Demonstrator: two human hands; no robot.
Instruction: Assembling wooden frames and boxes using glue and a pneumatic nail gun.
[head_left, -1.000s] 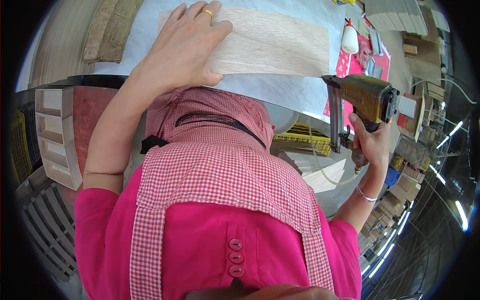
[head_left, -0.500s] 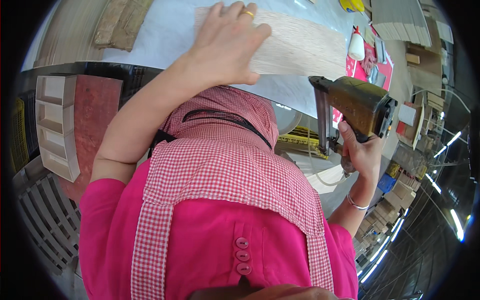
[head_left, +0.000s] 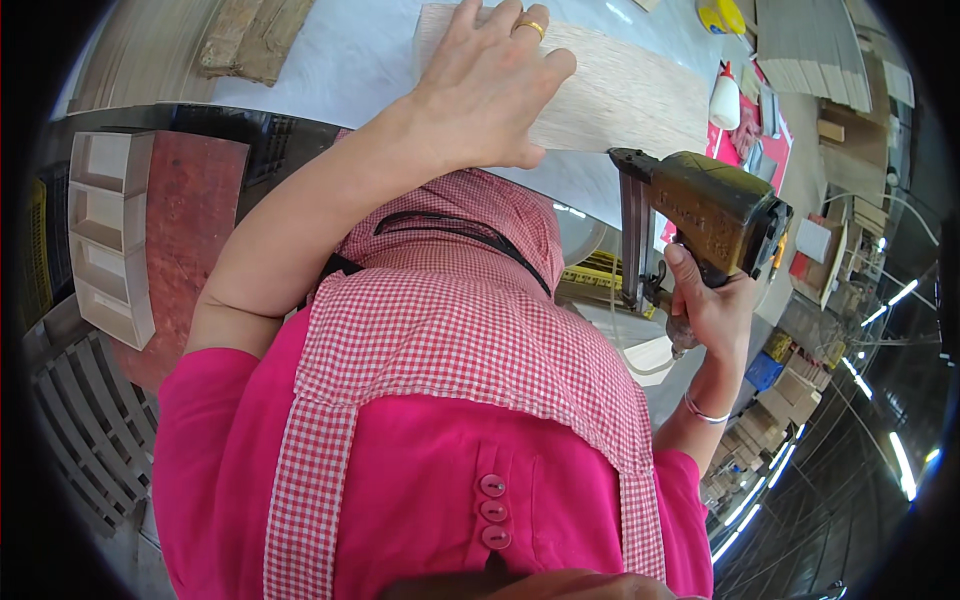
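Across a pale wooden board (head_left: 630, 90) on the worktable, my left hand (head_left: 490, 85) is spread with fingers bent toward the far edge and thumb by the near edge, holding it down. My right hand (head_left: 712, 300) is wrapped round the handle of a black and brownish-yellow nail gun (head_left: 710, 205), thumb on its side. The gun's nose points left, at the near edge of the board; I cannot tell whether it touches. Its long magazine (head_left: 636, 245) points down toward me, and a pale air hose hangs below it.
A white glue bottle (head_left: 724, 100) and a yellow tub (head_left: 722, 16) stand on the right of the light tabletop (head_left: 330, 65). Stacked boards lie at far left and far right. At left, a compartmented wooden frame (head_left: 106, 235) rests beside a red panel (head_left: 190, 220).
The nail gun has moved slightly left, its nose now closer to the board's near edge. My left hand keeps its place on the board; the whole view has shifted a little.
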